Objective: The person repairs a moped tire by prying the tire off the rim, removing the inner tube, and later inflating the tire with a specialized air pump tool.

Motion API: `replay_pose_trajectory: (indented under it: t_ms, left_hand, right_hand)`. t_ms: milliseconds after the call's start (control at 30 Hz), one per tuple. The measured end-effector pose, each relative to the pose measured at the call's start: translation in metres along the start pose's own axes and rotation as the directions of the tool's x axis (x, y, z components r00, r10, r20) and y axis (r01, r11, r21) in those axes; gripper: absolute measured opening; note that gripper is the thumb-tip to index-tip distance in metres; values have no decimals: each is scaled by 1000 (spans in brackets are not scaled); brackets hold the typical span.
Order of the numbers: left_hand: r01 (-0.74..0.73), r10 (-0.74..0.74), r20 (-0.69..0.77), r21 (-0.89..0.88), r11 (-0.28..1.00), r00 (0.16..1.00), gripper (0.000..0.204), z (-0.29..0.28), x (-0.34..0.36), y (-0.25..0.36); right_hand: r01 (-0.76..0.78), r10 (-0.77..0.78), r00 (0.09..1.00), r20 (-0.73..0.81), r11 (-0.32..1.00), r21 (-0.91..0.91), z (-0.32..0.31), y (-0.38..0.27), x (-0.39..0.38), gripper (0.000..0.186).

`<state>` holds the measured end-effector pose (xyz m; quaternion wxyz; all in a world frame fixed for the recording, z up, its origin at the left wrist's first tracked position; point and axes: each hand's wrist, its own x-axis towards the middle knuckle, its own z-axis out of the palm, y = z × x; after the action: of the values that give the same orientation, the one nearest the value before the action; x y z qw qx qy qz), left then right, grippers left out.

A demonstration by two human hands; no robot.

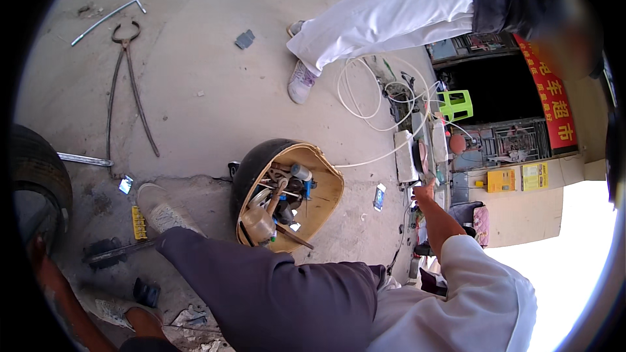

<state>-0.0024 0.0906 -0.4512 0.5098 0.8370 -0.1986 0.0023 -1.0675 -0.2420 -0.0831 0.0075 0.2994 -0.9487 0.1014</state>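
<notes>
At the far left rim, a black tyre [42, 169] stands partly in view. My right hand [40, 264] is at its lower edge, its forearm coming in from the lower left. The hand is dim and cut by the rim, so its fingers and anything in them are unclear. My left hand is out of sight. A silvery metal bar [85, 159] sticks out beside the tyre. Near it lie long iron tongs [116, 94] with a ring-shaped jaw, and a T-handle wrench [104, 23]. A yellow ribbed strip [139, 223] is on the ground nearby.
A black bowl-shaped shell [329, 189] holds several tools. Close beside me, a person in a white shirt [469, 300] stretches an arm toward shop clutter. Another person in white trousers [385, 16] stands farther off. A pale hose [372, 161] coils toward a green stool [456, 105].
</notes>
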Motion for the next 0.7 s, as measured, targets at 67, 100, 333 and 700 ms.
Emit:
replay_pose_trajectory:
  t_ms: [67,100,333,700]
  left_hand:
    - [111,-122,154,78,991,981,36,6,0,5]
    - [161,-185,228,120,980,956,41,10,0,9]
    - [142,-150,365,49,989,919,34,5,-1,43]
    - [179,-136,388,-75,981,912,25,2,2,44]
  right_hand:
    - [1,-1,1000,-23,1000,-9,-4,4,-2,36]
    - [-65,65,998,27,998,-1,-10,0,-2,43]
    - [-112,108,987,115,993,26,-12,-37,-57,100]
    - [270,-297,892,342,955,124,46,-112,-102,84]
